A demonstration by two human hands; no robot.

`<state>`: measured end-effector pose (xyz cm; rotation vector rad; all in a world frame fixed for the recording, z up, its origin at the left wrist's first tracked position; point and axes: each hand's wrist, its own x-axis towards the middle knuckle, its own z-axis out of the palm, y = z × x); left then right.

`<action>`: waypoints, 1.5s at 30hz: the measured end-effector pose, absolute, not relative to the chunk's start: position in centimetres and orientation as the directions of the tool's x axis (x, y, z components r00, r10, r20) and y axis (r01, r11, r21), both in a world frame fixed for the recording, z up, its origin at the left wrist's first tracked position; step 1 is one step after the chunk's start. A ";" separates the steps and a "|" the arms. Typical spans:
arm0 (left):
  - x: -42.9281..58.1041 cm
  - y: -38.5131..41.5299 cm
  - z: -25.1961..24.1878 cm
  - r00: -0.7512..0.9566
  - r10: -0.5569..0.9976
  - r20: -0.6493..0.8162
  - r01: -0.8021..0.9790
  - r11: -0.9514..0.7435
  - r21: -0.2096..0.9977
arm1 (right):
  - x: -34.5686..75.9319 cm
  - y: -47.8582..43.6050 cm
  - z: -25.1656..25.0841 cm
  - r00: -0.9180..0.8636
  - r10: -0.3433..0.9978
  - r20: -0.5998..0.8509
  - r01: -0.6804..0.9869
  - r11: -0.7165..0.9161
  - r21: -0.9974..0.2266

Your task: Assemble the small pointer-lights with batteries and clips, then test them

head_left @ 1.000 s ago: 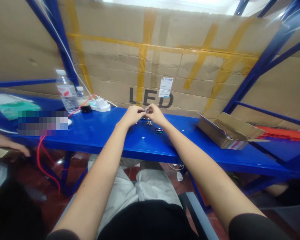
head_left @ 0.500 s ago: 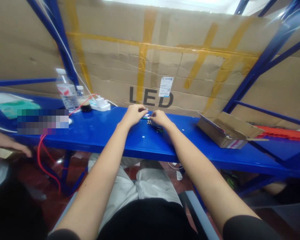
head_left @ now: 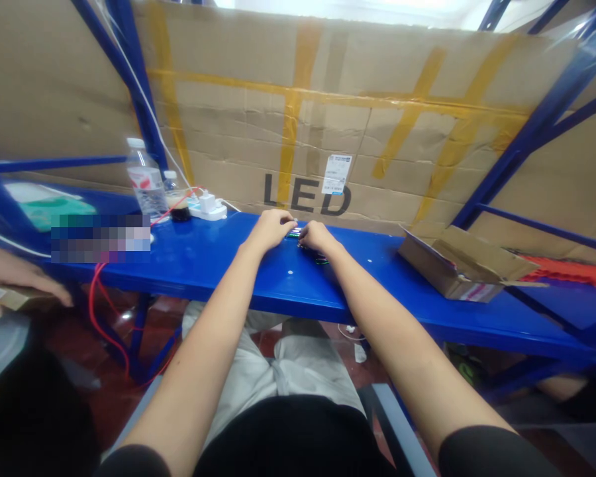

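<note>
My left hand (head_left: 274,228) is at the far side of the blue table, its thumb and fingers pinched at a tiny pale piece too small to name. Beside it my right hand (head_left: 318,237) has its fingers curled and closed, and whatever they hold is hidden. Between the two hands lie small shiny greenish stick-like pieces (head_left: 294,234). A dark round thing with a green glint (head_left: 321,260) lies under the right hand, mostly covered by it.
An open cardboard box (head_left: 454,268) stands to the right, before red material (head_left: 571,270). Left are a water bottle (head_left: 146,185), a small bottle of dark liquid (head_left: 179,211) and a white power strip (head_left: 211,210). Another person's hand (head_left: 20,278) holds a small box at far left.
The view has shifted slightly, so everything sits a little further right. My right hand has moved slightly down over the small shiny pieces, covering more of them.
</note>
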<state>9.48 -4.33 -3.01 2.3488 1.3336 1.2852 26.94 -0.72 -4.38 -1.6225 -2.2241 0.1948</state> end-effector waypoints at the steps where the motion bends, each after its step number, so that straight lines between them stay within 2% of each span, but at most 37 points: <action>1: 9.5 -4.3 -3.0 0.236 0.760 0.606 0.631 -0.594 0.499 | 26.8 -0.5 -4.6 -0.266 0.937 0.228 0.881 0.332 -0.337; 6: 9.4 -4.3 -3.1 0.241 0.773 0.587 0.643 -0.580 0.499 | 25.2 0.4 -5.1 -0.331 0.905 0.268 0.812 0.418 -0.408; 9: 9.2 -4.3 -3.2 0.233 0.781 0.579 0.644 -0.570 0.510 | 25.3 0.4 -4.6 -0.361 0.889 0.280 0.734 0.456 -0.502; 12: 9.1 -4.3 -3.2 0.222 0.790 0.572 0.646 -0.558 0.521 | 26.6 0.4 -3.8 -0.304 0.882 0.359 0.668 0.466 -0.580; 14: 9.1 -4.3 -3.2 0.223 0.789 0.572 0.647 -0.559 0.519 | 27.7 0.4 -3.6 -0.258 0.880 0.399 0.696 0.456 -0.555; 23: 8.9 -4.2 -3.4 0.211 0.777 0.593 0.631 -0.572 0.524 | 27.1 -0.3 -4.1 -0.311 0.884 0.350 0.867 0.414 -0.276; 28: 8.9 -4.2 -3.4 0.202 0.794 0.573 0.645 -0.549 0.532 | 26.9 -0.5 -4.1 -0.301 0.895 0.330 0.879 0.395 -0.268; 34: 8.6 -4.1 -3.5 0.201 0.791 0.578 0.614 -0.561 0.555 | 26.8 0.2 -4.4 -0.423 0.880 0.219 0.776 0.476 -0.415; 38: 8.5 -4.3 -3.3 0.194 0.802 0.566 0.592 -0.555 0.584 | 26.7 -0.2 -3.7 -0.364 0.871 0.330 0.646 0.492 -0.584; 41: 9.0 -4.4 -3.1 0.200 0.813 0.548 0.565 -0.552 0.613 | 26.6 -1.1 -3.1 -0.385 0.821 0.421 0.441 0.565 -0.698; 45: 10.0 -4.1 -3.1 0.162 0.805 0.570 0.489 -0.567 0.662 | 26.6 -2.3 -2.6 -0.467 0.782 0.413 0.240 0.562 -0.792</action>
